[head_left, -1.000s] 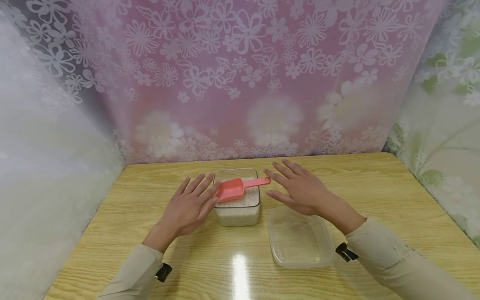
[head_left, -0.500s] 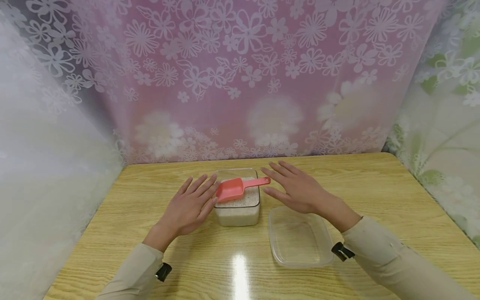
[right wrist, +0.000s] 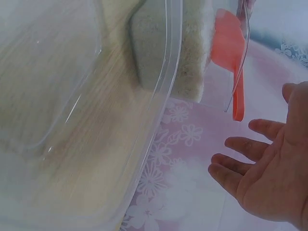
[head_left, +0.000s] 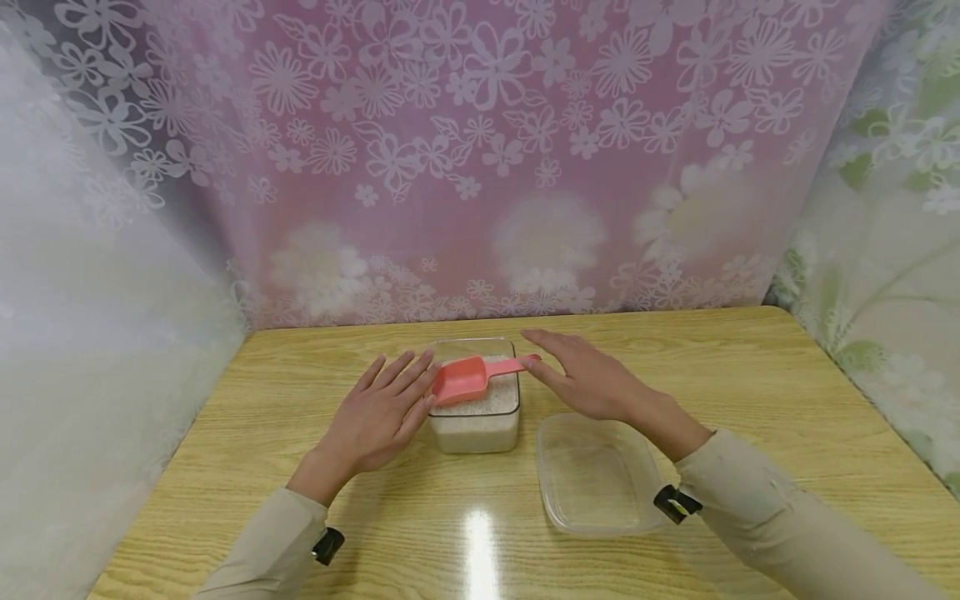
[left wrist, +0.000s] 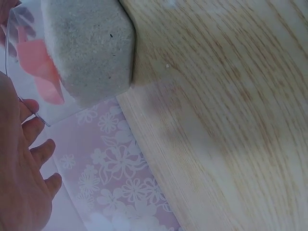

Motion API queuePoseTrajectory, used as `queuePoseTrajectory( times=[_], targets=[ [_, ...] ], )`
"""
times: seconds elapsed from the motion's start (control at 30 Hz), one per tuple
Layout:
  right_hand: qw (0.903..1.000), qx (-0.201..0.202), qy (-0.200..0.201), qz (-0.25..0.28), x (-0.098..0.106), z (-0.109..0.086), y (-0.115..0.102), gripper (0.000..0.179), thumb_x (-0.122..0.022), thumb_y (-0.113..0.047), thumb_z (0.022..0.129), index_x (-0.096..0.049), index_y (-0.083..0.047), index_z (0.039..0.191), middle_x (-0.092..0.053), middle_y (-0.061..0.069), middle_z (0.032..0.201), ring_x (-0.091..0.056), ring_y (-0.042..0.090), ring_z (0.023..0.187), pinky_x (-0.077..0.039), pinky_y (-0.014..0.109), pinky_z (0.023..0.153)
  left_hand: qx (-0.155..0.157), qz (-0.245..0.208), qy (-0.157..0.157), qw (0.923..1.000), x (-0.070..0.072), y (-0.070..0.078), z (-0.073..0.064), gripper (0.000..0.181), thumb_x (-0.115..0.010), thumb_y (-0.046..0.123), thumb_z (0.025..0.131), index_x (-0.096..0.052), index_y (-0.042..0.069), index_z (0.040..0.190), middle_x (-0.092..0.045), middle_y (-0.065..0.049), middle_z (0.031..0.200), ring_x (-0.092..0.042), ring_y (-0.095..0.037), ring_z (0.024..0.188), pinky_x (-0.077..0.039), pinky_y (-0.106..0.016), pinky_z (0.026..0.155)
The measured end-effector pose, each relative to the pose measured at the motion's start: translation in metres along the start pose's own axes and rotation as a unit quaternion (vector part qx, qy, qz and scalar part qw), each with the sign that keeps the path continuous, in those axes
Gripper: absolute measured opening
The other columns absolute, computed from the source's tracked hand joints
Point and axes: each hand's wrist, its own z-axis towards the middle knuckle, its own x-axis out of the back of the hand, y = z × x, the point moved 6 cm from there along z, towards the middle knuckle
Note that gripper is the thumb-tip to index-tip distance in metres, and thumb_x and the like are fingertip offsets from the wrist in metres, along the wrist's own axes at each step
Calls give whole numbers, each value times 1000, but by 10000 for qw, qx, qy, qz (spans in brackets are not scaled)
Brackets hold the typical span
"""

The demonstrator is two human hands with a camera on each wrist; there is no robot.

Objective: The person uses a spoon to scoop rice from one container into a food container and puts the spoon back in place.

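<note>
A clear square container (head_left: 476, 435) of white rice (head_left: 497, 402) stands mid-table in the head view. Across its top lies a pink scoop (head_left: 461, 381), bowl to the left and handle reaching past the right rim. My left hand (head_left: 372, 419) is at the container's left side with fingers extended; its fingertips are at the rim, and contact is hard to tell. My right hand (head_left: 594, 385) hovers just right of the scoop's handle end. In the right wrist view, the loosely spread fingers of that hand (right wrist: 274, 166) are apart from the handle (right wrist: 237, 98) and hold nothing.
A shallow transparent plastic box (head_left: 600, 521) sits on the wooden table (head_left: 420, 533), to the right and nearer than the rice container, below my right forearm. A pink flowered cloth (head_left: 480, 208) hangs behind the table's back edge, with pale cloths at both sides.
My right hand has shifted left and turned, bringing its thumb and fingers close to the scoop's handle end. My left hand, the scoop and both containers have stayed put.
</note>
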Motion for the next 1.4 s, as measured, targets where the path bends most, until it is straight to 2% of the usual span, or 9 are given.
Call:
queuePoseTrajectory(
  times=[0.27, 0.53, 0.83, 0.9, 0.97, 1.07, 1.17, 1.27, 1.4],
  targets=[
    [9953, -370, 63, 898, -7, 7, 5, 65, -35, -52, 101, -35, -7, 148, -37, 13, 149, -42, 35, 129, -36, 53, 102, 24, -113, 20, 9999, -1, -1, 0, 54, -26, 43, 104, -34, 17, 150, -25, -1, 155, -22, -24, 142, -12, -47, 114],
    [9912, -680, 105, 1133, -12, 11, 12, 53, -39, -40, 103, -47, -4, 140, -51, 16, 136, -54, 34, 118, -43, 51, 96, 30, -195, -21, 9998, -2, -2, 0, 53, -25, 43, 105, -31, 19, 151, -24, 0, 156, -21, -23, 142, -12, -47, 115],
    [9897, -934, 75, 1085, -18, 11, 18, 50, -39, -43, 103, -59, -6, 130, -60, 14, 125, -55, 33, 115, -45, 50, 93, 42, -238, 10, 9997, -3, -3, -1, 52, -25, 43, 105, -32, 20, 151, -24, 1, 156, -23, -25, 141, -13, -47, 114],
    [9899, -943, 76, 1058, -19, 11, 18, 48, -40, -43, 102, -62, -8, 124, -63, 12, 114, -58, 30, 109, -47, 48, 89, 53, -263, 5, 9996, -4, -3, -2, 52, -24, 43, 105, -32, 20, 151, -23, 1, 156, -24, -25, 141, -12, -46, 115],
    [9896, -979, 66, 1054, -19, 11, 19, 46, -40, -44, 102, -65, -9, 115, -63, 8, 93, -60, 24, 89, -48, 42, 77, 66, -286, -2, 9996, -4, -3, -2, 52, -24, 43, 105, -32, 19, 151, -23, 1, 156, -23, -25, 141, -12, -46, 115],
    [9887, -1060, 23, 1058, -20, 11, 21, 45, -39, -47, 102, -66, -10, 99, -44, 2, 64, -42, 17, 59, -39, 34, 59, 80, -293, 3, 9995, -5, -3, -1, 53, -26, 43, 105, -33, 19, 151, -23, 1, 156, -23, -25, 141, -11, -46, 115],
    [9876, -1161, -17, 1060, -20, 9, 22, 48, -39, -49, 101, -63, -10, 88, -32, -1, 55, -27, 14, 49, -30, 30, 49, 83, -297, 24, 9995, -5, -3, -1, 53, -27, 43, 104, -33, 18, 151, -22, 0, 156, -23, -26, 141, -11, -47, 115],
    [9875, -1179, -14, 1049, -18, 8, 24, 50, -38, -51, 101, -64, -10, 89, -29, -2, 53, -24, 13, 47, -28, 29, 48, 85, -303, 43, 9995, -5, -3, -1, 53, -28, 43, 104, -33, 18, 151, -22, 1, 156, -22, -25, 142, -11, -46, 115],
    [9870, -1158, 1, 1119, -18, 8, 26, 50, -38, -50, 101, -68, -10, 103, -29, -2, 53, -23, 13, 48, -31, 30, 51, 86, -309, 57, 9995, -5, -4, -2, 52, -26, 42, 104, -33, 20, 151, -22, 1, 156, -22, -23, 142, -11, -45, 115]
  ],
)
